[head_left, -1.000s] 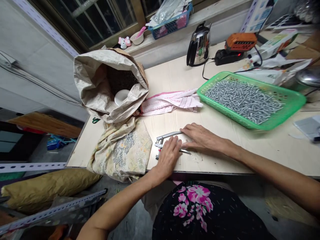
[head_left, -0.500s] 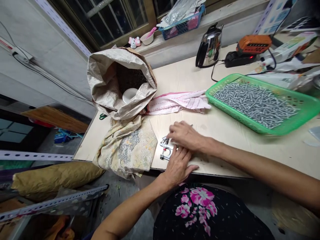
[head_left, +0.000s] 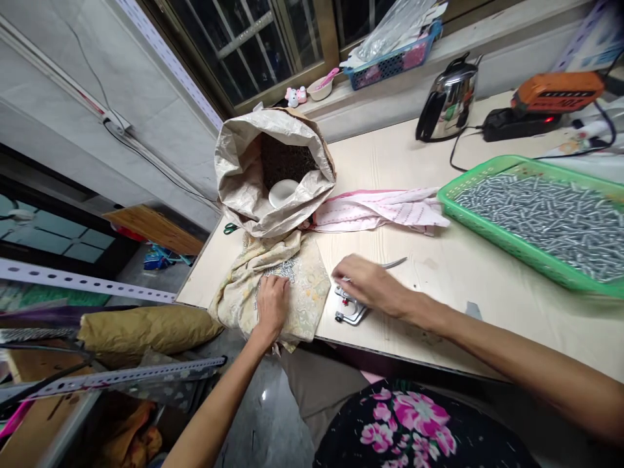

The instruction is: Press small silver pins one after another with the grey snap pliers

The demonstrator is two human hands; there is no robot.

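Note:
My left hand (head_left: pixel 273 304) rests on a rumpled yellow floral cloth (head_left: pixel 312 286), fingers curled down against a pile of small silver metal pins (head_left: pixel 287 270). What lies between those fingertips is hidden. My right hand (head_left: pixel 365 281) is bent over a small metal clamp-like device (head_left: pixel 351 315) with a C-shaped frame and a red spot. Its fingers are closed near the top of the device, and whatever they pinch is too small to make out. A curved grey metal strip (head_left: pixel 394 263) sticks out beyond the right hand, partly hidden by it.
To the right stands a green basket (head_left: pixel 492 224) heaped with silver pins (head_left: pixel 541 214). Behind the cloth is an open paper sack (head_left: pixel 238 172) with a white bowl (head_left: pixel 283 192) in it. A pink-white towel (head_left: pixel 380 211), a kettle (head_left: pixel 448 97) and an orange battery (head_left: pixel 558 93) lie further back.
My left hand has moved left from beside the metal device onto the pins on the cloth. The right hand stays over the device. The view has shifted, with the scene sliding right.

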